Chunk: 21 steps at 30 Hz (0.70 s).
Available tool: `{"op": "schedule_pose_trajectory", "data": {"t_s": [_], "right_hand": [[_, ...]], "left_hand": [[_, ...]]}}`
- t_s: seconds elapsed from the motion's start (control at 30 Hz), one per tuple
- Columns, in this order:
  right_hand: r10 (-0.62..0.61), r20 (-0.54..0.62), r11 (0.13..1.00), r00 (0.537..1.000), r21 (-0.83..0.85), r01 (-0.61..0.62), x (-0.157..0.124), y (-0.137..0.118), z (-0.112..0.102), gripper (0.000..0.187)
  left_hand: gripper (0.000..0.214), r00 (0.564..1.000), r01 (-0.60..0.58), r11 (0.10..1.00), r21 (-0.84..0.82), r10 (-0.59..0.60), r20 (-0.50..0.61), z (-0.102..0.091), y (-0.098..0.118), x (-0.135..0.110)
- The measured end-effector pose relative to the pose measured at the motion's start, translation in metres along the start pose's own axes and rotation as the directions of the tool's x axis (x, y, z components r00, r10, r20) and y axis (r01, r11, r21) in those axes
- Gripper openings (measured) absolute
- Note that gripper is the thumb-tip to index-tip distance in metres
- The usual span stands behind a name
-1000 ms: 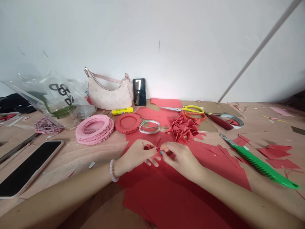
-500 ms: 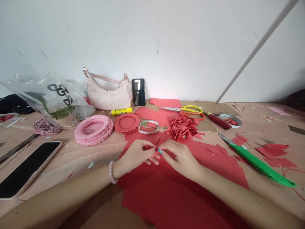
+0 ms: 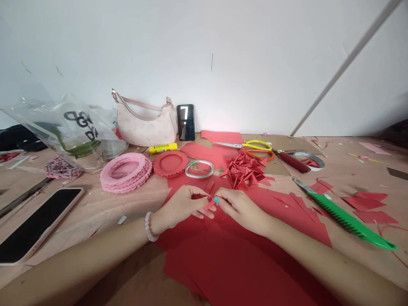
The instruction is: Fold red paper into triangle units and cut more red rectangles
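Observation:
My left hand [image 3: 183,206] and my right hand [image 3: 242,208] meet over a sheet of red paper [image 3: 242,263] at the table's middle. Both pinch one small red paper piece [image 3: 208,205] between their fingertips. A bead bracelet [image 3: 148,227] circles my left wrist. Just beyond my hands lies a pile of folded red paper triangles [image 3: 245,172].
A pink paper ring stack [image 3: 126,172], a red ring [image 3: 170,163] and a tape loop [image 3: 199,168] lie ahead. Scissors [image 3: 255,146], a green-handled cutter [image 3: 344,216], a glue stick [image 3: 163,148], a pink handbag [image 3: 145,121], an upright phone [image 3: 185,122], a flat phone [image 3: 38,223] and a plastic bag [image 3: 70,127] surround them.
Both hands stay together on the small red piece; their fingers shifted slightly as they work it. Nothing else on the table moved.

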State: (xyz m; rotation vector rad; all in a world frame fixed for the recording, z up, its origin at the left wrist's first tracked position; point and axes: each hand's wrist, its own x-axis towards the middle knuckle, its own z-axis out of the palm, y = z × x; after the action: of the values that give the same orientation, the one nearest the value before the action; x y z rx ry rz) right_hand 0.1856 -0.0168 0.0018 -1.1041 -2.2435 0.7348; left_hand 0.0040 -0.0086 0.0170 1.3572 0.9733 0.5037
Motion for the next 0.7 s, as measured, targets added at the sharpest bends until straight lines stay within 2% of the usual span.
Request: {"op": "schedule_pose_trajectory", "data": {"t_s": [0.13,0.27,0.5,0.7], "right_hand": [[-0.042,-0.015,0.995,0.999,-0.094,0.04,0.0001,-0.0002,-0.0002,0.021],[-0.063,-0.016,0.993,0.998,-0.105,0.061,-0.0004,0.0021,-0.0002,0.019],[-0.042,0.007,0.999,0.999,-0.023,0.042,-0.001,0.0033,-0.0003,0.019],[-0.001,0.02,0.995,1.0,0.104,-0.001,-0.0004,0.0054,-0.0006,0.019]], "left_hand": [[0.03,0.998,0.05,0.994,-0.101,-0.046,0.047,-0.0044,0.0019,-0.0007],[0.032,0.996,0.082,0.978,-0.19,-0.073,0.057,-0.0076,0.0032,-0.0019],[0.031,0.99,0.062,0.998,-0.003,-0.061,0.129,-0.0061,0.0046,-0.001],[0.029,0.986,0.042,0.998,-0.038,-0.035,0.161,-0.0076,0.004,0.0002]]}}
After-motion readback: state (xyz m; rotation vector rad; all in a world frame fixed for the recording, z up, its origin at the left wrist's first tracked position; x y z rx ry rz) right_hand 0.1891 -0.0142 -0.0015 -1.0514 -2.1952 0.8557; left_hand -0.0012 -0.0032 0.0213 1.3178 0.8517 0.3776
